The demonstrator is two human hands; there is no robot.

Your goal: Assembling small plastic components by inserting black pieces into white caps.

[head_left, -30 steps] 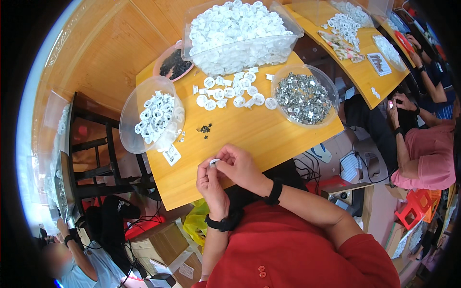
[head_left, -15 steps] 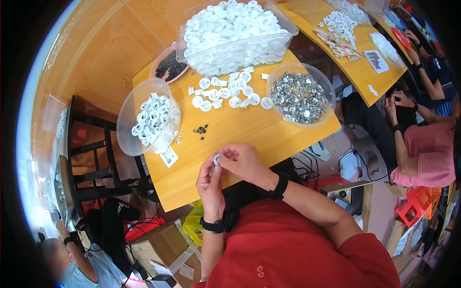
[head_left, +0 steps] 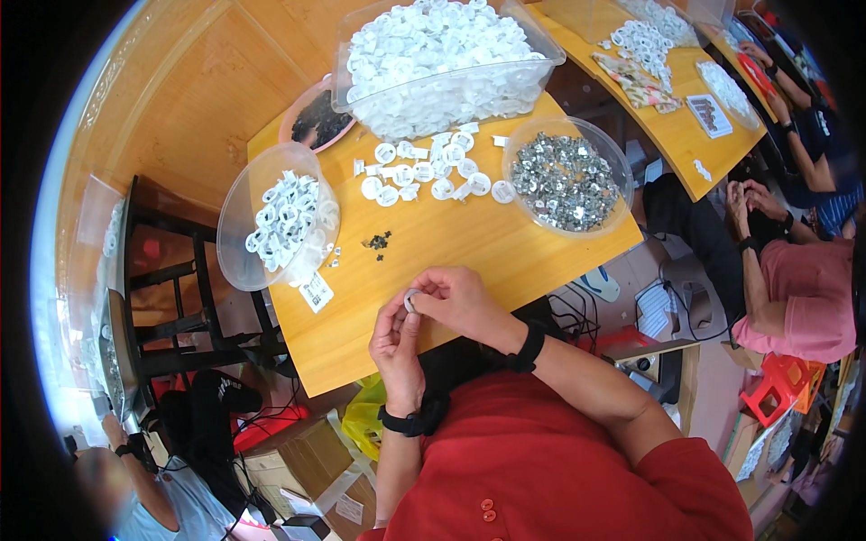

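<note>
Between my two hands, over the near edge of the wooden table [head_left: 469, 243], is a small round white plastic part [head_left: 410, 300]. The fingers of my left hand [head_left: 395, 338] pinch it from the left and below. My right hand [head_left: 456, 299] grips it from the right, thumb pressed against it. My fingers hide much of its surface. Beyond my hands lies a little pile of tiny black pieces [head_left: 377, 243]. Farther back, several loose round white parts [head_left: 442, 169] are scattered on the tabletop.
A clear bowl of white parts [head_left: 230, 230] stands left, a clear bowl of small metal pieces [head_left: 622, 194] right. Behind are a large clear bin [head_left: 451, 86] heaped with white parts and a pink bowl [head_left: 293, 113] of black pieces. Other people sit at both sides; a white label [head_left: 316, 292] lies left.
The round white part has turned slightly between my fingers. Both hands stay in nearly the same place.
</note>
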